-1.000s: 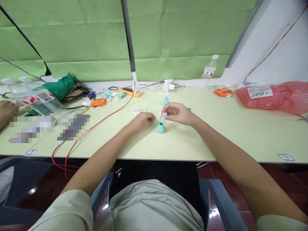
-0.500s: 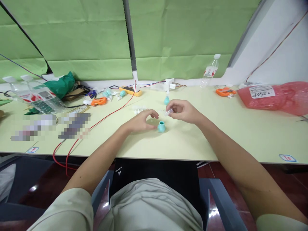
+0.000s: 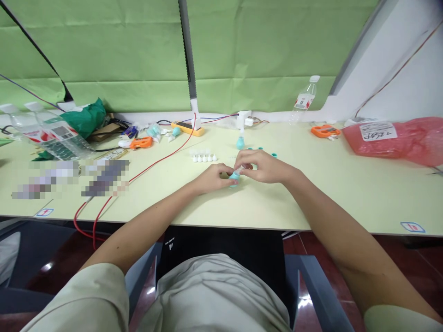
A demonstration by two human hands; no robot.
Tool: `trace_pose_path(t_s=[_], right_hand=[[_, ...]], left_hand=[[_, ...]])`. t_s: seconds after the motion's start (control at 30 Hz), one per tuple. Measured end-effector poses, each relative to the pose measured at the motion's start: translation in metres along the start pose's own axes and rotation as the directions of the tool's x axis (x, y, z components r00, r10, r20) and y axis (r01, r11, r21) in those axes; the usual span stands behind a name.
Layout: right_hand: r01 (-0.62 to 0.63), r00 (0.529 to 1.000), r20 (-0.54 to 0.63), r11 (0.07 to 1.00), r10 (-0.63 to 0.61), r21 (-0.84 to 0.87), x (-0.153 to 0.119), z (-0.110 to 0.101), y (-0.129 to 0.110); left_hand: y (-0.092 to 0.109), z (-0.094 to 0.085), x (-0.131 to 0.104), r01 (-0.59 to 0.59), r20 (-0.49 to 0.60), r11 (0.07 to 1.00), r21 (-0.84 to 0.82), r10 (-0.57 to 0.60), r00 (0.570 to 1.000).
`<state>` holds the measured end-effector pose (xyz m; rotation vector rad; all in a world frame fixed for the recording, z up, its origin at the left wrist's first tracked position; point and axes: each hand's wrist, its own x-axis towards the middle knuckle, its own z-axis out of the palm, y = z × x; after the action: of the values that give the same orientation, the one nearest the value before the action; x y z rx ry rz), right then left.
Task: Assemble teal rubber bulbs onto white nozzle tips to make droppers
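My left hand (image 3: 213,178) is closed around a small teal bulb (image 3: 234,180) with an open neck, low over the table. The bulb leans slightly toward the right. My right hand (image 3: 265,166) pinches a small clear plastic piece (image 3: 239,169) at the mouth of the bulb; fingers partly hide it, and I cannot tell how deep it sits. Behind my hands stands another teal bulb (image 3: 240,143) with a clear top. Several teal bulbs (image 3: 274,155) stand beyond my right hand, partly covered by it. A row of white teardrop-shaped pieces (image 3: 205,158) lies left of them.
Orange-handled tools lie at the left (image 3: 141,142) and right (image 3: 325,132). A yellow meter (image 3: 188,128) rests near the back, with a red wire (image 3: 162,161) crossing the table. Water bottles (image 3: 62,133) lean at the left; a red bag (image 3: 391,138) lies right.
My left hand has closed on the teal bulb and tilted it. My right hand has brought the clear piece down and left to the bulb's neck.
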<state>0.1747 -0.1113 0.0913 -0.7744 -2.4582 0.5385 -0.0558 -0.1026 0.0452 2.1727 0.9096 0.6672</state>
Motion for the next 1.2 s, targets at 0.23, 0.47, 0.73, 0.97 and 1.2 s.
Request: trace_pose_path(t_s=[0.23,0.47,0.73,0.97,1.2], right_hand=[[0.028,0.999,0.032,0.998,-0.026,-0.048,-0.001,-0.002,-0.002],[0.007,0.998,0.067,0.984,0.005,-0.177,0.0,0.0,-0.01],[-0.052,0.991,0.102,0.958,0.084,-0.284,-0.001,0.0,-0.014],[-0.246,0.956,0.08,0.917,0.284,-0.314,0.005,0.006,-0.015],[-0.235,0.967,0.043,0.945,0.25,-0.226,0.006,0.006,-0.011]], left_hand=[[0.004,0.001,-0.001,0.005,0.034,0.998,-0.068,-0.003,0.999],[0.0,0.004,-0.003,0.01,0.062,0.998,-0.06,-0.006,0.998],[0.001,0.007,-0.001,-0.037,0.044,0.999,0.01,0.036,0.998],[0.001,0.009,-0.001,-0.049,0.04,0.998,0.025,0.048,0.998],[0.0,0.011,0.0,-0.075,0.055,0.997,-0.022,0.077,0.996]])
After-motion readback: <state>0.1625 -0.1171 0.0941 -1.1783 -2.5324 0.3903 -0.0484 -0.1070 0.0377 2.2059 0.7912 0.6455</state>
